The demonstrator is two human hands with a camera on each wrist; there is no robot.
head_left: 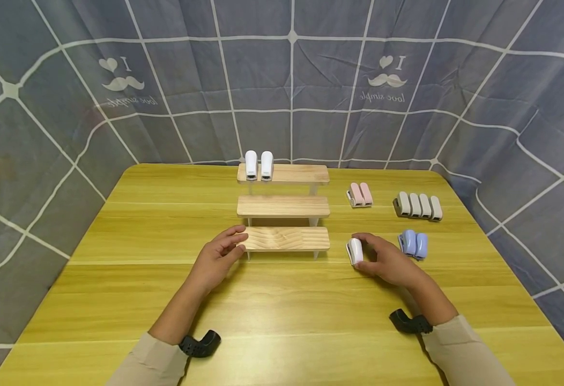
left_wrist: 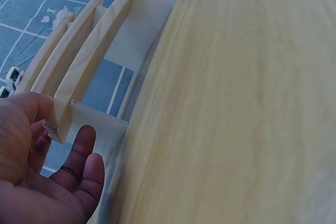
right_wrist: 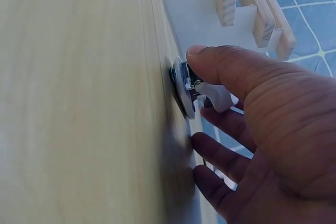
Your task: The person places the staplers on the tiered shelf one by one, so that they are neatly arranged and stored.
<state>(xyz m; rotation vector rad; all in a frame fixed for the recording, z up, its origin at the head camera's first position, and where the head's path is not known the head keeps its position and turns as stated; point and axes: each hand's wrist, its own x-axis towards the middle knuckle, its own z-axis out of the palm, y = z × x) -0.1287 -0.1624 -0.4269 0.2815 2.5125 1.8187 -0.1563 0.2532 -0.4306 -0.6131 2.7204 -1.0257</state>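
Observation:
A three-tier wooden display stand [head_left: 287,239] stands on the table. My left hand [head_left: 220,256] holds the left end of its lowest step, thumb at the front edge and fingers bent around the end; in the left wrist view the lower fingers [left_wrist: 84,153] hang loose beneath. To the right of the stand, my right hand [head_left: 385,261] holds a white mini stapler [head_left: 355,251] between thumb and fingers, low over the table. Its pale base and metal inside show in the right wrist view. Two white mini staplers [head_left: 266,165] stand side by side at the left of the top step.
On the right of the table are two pink staplers [head_left: 361,194], a row of several grey-beige staplers [head_left: 419,206] and two blue staplers [head_left: 414,244] beside my right hand. A grey checked curtain [head_left: 262,69] surrounds the wooden table [head_left: 287,321] at the back and sides.

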